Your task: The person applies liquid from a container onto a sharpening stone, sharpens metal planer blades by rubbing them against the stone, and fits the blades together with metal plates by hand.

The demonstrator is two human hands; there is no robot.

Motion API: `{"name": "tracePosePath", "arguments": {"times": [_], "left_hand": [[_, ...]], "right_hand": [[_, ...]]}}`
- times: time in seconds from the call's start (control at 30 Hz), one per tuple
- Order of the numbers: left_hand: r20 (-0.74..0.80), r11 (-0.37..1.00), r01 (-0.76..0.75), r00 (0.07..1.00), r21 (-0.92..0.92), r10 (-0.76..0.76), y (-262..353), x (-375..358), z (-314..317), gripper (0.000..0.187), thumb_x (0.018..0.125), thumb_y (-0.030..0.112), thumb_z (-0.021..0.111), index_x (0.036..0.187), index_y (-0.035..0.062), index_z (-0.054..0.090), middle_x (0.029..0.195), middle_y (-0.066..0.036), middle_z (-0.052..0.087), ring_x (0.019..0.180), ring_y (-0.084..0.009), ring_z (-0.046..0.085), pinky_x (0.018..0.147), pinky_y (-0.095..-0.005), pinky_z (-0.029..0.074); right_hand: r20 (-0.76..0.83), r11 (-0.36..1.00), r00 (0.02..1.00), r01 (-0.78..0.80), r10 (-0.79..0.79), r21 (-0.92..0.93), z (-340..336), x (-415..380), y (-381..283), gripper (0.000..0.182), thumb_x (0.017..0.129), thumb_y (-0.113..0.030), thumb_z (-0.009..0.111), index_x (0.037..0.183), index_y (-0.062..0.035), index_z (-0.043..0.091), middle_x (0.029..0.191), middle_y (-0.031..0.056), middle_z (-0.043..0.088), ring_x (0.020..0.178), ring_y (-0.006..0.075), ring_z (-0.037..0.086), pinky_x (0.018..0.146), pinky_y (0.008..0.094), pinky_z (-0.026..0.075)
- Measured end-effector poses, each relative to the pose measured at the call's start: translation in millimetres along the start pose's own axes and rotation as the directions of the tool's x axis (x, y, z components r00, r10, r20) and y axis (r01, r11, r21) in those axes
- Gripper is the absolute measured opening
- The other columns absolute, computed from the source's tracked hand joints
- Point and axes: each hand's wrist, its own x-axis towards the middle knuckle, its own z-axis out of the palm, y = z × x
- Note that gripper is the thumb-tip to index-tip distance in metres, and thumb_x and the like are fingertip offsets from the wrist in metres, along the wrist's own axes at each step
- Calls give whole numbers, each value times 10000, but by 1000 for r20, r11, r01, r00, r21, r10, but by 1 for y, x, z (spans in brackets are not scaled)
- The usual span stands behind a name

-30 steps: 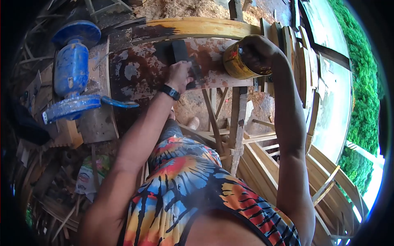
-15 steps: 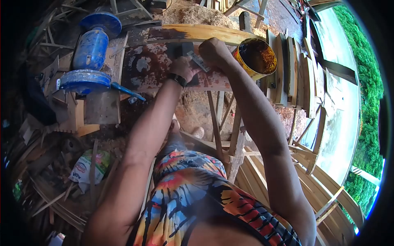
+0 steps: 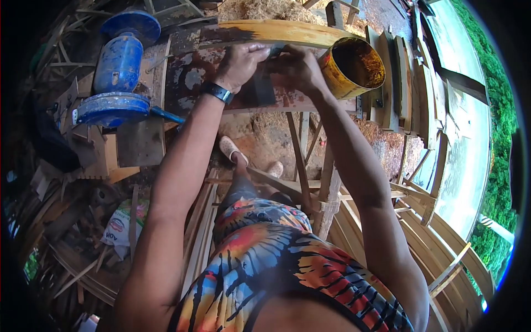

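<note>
My left hand (image 3: 240,65), with a dark watch on its wrist, is raised over the stained tabletop, thumb and fingers pinched together. They grip one end of a small dark grey piece (image 3: 275,51) that looks like sandpaper. From the other side my right hand (image 3: 300,67) has its fingers closed at the same piece, its fingertips partly in shadow. Below the hands a dark, flat rectangular sheet (image 3: 259,91) lies on the reddish-brown, patchy tabletop (image 3: 188,83). Close to my right hand stands a yellow bucket (image 3: 337,71) with a dark, stained inside.
A blue machine with round end discs (image 3: 117,63) stands at the left. Along the tabletop's far side runs a curved yellow board (image 3: 293,32). Upright planks (image 3: 395,83) line the right, and long boards (image 3: 437,260) lie lower right. A white bag (image 3: 118,227) sits lower left among scraps.
Both hands have lifted from the tabletop; the left moved up and away from me. The printed grey strip seen between them earlier no longer shows, and a small dark piece is between the fingers.
</note>
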Motion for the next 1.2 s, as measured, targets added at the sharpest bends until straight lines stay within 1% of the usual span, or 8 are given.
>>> {"name": "tracePosePath", "arguments": {"times": [0.03, 0.13, 0.3, 0.53, 0.73, 0.93, 1.03, 1.2], "left_hand": [[-10, 997, 80, 997, -17, -80, 8, -3, -7, 255, 995, 201, 649, 1195, 60, 721, 1059, -4, 727, 969, -84, 658, 814, -276, 552], [-115, 990, -63, 992, -125, 48, -10, -1, -26, 245, 992, 198, 655, 1179, 57, 727, 1073, -20, 734, 969, -90, 670, 834, -281, 561], [-86, 885, -115, 981, 452, 171, -52, -21, -32, 221, 961, 90, 683, 1154, -13, 716, 1051, -42, 739, 935, -98, 666, 818, -256, 531], [-237, 943, 54, 971, 329, 27, -58, -48, -16, 203, 964, 91, 669, 1138, -2, 717, 1049, -82, 745, 961, -123, 682, 845, -277, 530], [-215, 829, -68, 951, 555, 222, -72, -58, -11, 195, 961, 107, 673, 1126, 13, 719, 1041, -89, 752, 957, -144, 687, 854, -311, 535], [-315, 989, 150, 939, 13, -138, -75, -59, -10, 211, 985, 123, 653, 1154, 10, 709, 963, -44, 744, 946, -118, 668, 838, -285, 524], [-317, 972, 236, 921, -12, -228, -69, -60, -9, 204, 997, 97, 635, 1168, 6, 703, 1001, -19, 730, 944, -92, 654, 872, -269, 518], [-155, 840, -164, 947, 518, 281, -78, -52, -12, 334, 920, -56, 579, 1212, 39, 710, 1219, -111, 685, 1038, -218, 652, 974, -343, 511]], "right_hand": [[-26, 898, 969, -216, 244, 382, -4, -6, -25, 234, 826, -73, 693, 1038, -120, 778, 1070, 58, 750, 949, 177, 729, 843, 318, 585], [-141, 984, 985, -73, 97, 165, -15, -15, -32, 262, 893, -48, 683, 1140, 39, 668, 994, 103, 755, 870, 144, 724, 740, 299, 591], [-68, 985, 989, -139, 132, -104, -5, -24, -29, 236, 880, -143, 703, 1098, -59, 732, 1037, 142, 741, 917, 272, 727, 766, 382, 579], [-225, 906, 974, -76, -21, -416, 30, -42, -35, 138, 839, -118, 673, 964, -93, 727, 902, 106, 698, 860, 345, 691, 756, 451, 567], [-238, 830, 961, -15, -142, -558, 57, -51, -28, 193, 722, -97, 691, 913, -114, 713, 932, 49, 657, 907, 282, 639, 765, 424, 523], [-275, 832, 911, 117, -308, -543, 45, -52, -38, 261, 675, -81, 728, 906, -196, 758, 980, -3, 643, 900, 253, 602, 786, 389, 467], [-223, 884, 929, 178, -296, -432, 39, -56, -27, 304, 642, -89, 772, 915, -223, 783, 992, -8, 654, 872, 242, 596, 768, 381, 462], [-82, 883, 944, 266, -320, -386, 32, -59, -6, 297, 659, -131, 780, 923, -268, 785, 981, -52, 670, 875, 231, 569, 764, 394, 445]]}}
